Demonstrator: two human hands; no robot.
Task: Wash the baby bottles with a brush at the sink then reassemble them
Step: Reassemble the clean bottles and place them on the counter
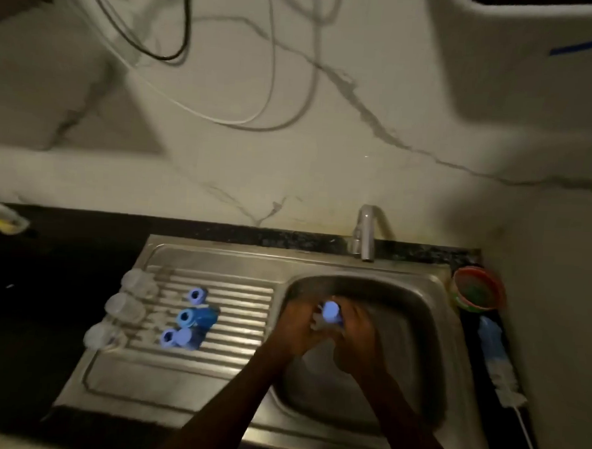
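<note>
While both forearms are reaching over the sink [445, 386], the left hand [297, 331] and right hand [357, 334] are together clasping a blue-capped bottle part [331, 312] above the basin. Further left, blue rings [185, 318] and clear bottles [125, 306] are lying on the drainboard [242, 310]. Rightward, a bottle brush [500, 365] is resting on the counter, below the faucet [366, 233].

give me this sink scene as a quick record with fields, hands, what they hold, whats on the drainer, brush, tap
left hand: over the steel sink basin, gripping the held part
right hand: gripping the same part
held part: blue round-topped bottle piece
drainboard: blue screw rings, clear domed caps
brush: white bristle bottle brush on the counter right of the basin, untouched
tap: chrome tap, no water visible
</note>
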